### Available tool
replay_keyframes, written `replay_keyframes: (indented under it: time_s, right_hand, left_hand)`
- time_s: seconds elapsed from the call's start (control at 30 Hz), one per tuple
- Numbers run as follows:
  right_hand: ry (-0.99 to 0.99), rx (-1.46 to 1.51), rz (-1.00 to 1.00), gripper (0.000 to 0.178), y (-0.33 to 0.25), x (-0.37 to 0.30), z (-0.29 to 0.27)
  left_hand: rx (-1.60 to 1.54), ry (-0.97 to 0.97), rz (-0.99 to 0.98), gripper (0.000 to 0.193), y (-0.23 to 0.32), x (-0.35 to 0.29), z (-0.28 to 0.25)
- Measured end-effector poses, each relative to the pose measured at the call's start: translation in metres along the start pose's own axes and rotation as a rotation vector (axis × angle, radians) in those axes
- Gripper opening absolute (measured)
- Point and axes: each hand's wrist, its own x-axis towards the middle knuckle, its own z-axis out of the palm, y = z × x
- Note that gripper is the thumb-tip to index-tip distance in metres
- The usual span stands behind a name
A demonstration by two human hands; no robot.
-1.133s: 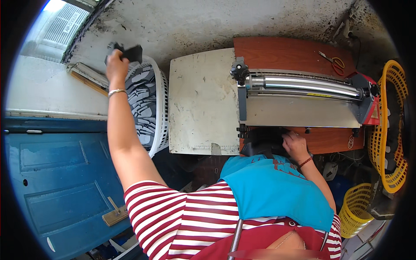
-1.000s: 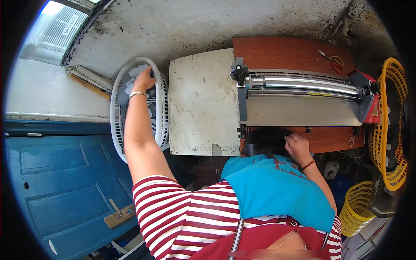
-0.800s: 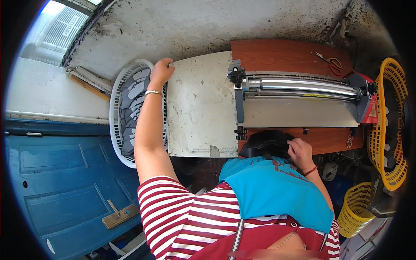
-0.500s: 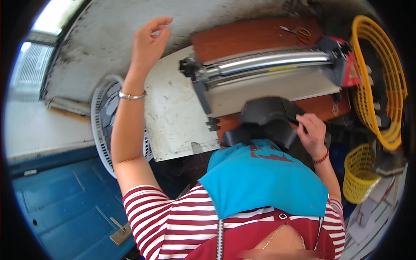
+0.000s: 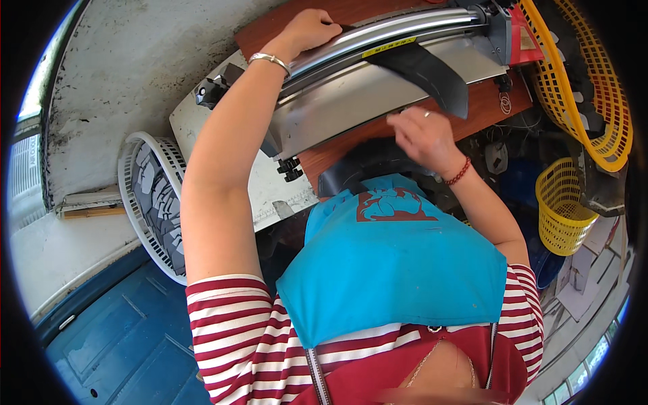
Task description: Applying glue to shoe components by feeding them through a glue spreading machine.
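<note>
Fingers of my right hand point(image 5: 426, 140) curl loosely, empty; my left hand's point(image 5: 307, 32) hold I can't tell (roller point(image 5: 405, 25) close); black piece point(image 5: 432, 77) slants across the metal plate point(image 5: 331, 111): keep it flat, fingers clear

They're wearing a maroon-and-white striped short-sleeved shirt point(image 5: 228, 326), a turquoise cloth apron point(image 5: 395, 270) with dark red print point(image 5: 395, 205), a silver metal bangle point(image 5: 271, 59) and a red beaded bracelet point(image 5: 460, 173).

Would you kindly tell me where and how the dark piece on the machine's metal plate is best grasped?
I'd pinch the dark piece by its near end from the front, probably with the right hand: that end overhangs the metal plate, while the far end disappears under the yellow-labelled bar.
</note>
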Motion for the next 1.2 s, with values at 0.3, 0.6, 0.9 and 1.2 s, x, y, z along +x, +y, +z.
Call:
replay_keyframes:
  time_s: [0.3, 0.6, 0.9, 1.2]
  right_hand:
    - [-0.490, 0.017, -0.005, 0.035, 0.019, -0.099, 0.082]
    - [-0.307, 0.252, 0.023, 0.011, -0.009, -0.054, 0.035]
    - [-0.020, -0.243, 0.140, 0.017, 0.006, 0.015, -0.071]
    - [-0.225, 0.138, 0.037, 0.028, 0.009, -0.027, 0.012]
  left_hand:
    - [-0.202, 0.189, -0.055, 0.022, 0.047, -0.023, -0.062]
    - [-0.292, 0.642, -0.053, 0.037, 0.028, -0.053, -0.110]
    - [0.537, 0.345, 0.496, 0.028, 0.003, -0.049, -0.018]
    - [0.183, 0.302, 0.183, 0.039, -0.018, -0.036, -0.010]
